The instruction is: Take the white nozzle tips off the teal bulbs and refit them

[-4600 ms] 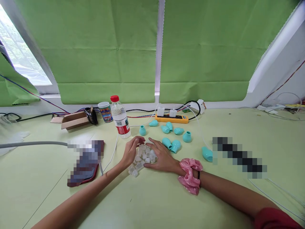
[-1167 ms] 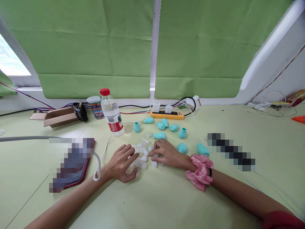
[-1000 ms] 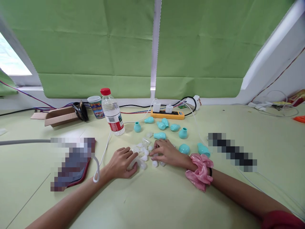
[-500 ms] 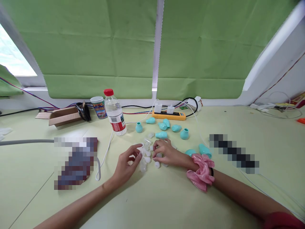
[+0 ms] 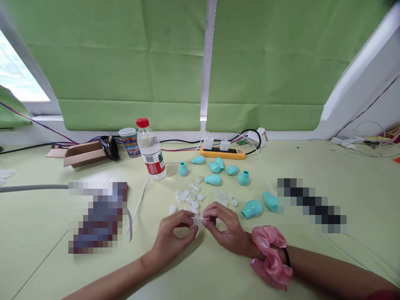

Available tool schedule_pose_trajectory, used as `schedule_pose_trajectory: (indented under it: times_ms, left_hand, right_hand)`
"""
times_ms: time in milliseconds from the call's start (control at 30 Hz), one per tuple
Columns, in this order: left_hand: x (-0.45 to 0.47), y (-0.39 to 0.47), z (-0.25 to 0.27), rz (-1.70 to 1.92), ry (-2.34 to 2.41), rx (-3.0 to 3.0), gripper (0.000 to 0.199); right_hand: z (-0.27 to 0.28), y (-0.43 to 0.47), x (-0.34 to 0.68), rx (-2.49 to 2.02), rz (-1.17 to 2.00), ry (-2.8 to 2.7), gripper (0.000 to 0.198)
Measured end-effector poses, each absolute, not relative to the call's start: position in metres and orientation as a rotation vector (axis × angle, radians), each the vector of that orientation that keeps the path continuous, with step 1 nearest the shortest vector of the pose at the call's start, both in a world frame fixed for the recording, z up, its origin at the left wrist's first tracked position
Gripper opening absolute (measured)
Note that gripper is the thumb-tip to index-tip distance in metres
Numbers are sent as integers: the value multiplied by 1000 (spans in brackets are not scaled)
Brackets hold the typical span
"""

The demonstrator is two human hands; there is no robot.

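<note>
I observe both hands meeting at the lower centre of the frame, low over the counter (image 5: pixel 208 273). The left hand (image 5: pixel 170 237) has its grip closed, thumb and fingers pinching a small translucent piece (image 5: pixel 197 221); the right hand (image 5: pixel 229 233), wearing a pink scrunchie (image 5: pixel 271 254) at the wrist, has its fingertips closed on the opposite end. Whether this is one part or two set end to end I cannot tell, since the fingers cover much of it. Just beyond, at the centre of the frame, loose translucent pieces (image 5: pixel 185 194) lie in a heap, with a smaller group right of it. Teal bulb-shaped pieces (image 5: pixel 252 209) are spread from the centre towards the right, some upright, others on their sides. An orange power strip (image 5: pixel 223 153) lies behind them; a red-capped bottle (image 5: pixel 151 156) stands upright left of centre, beside a printed cup (image 5: pixel 130 142).
</note>
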State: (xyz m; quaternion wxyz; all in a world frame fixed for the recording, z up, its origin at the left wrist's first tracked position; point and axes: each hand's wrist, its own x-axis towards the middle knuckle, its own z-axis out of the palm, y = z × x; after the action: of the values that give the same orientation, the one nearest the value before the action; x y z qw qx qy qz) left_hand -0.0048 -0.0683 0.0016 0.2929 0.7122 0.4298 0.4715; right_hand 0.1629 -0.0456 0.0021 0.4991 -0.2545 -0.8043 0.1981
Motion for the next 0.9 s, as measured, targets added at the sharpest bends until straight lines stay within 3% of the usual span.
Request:
schedule_pose_trajectory:
  times_ms: [133, 267, 900]
  left_hand:
    - [-9, -61, 2, 1160, 1193, 1557, 10]
    - [-10, -62, 1, 1126, 1181, 1530, 29]
    - [-9, -64, 0, 1181, 1209, 1650, 23]
  right_hand:
    - [2, -38, 160, -667, 547, -1876, 6]
    - [4, -33, 159, -610, 594, -1841, 7]
    - [-1, -30, 159, -497, 490, -1891, 18]
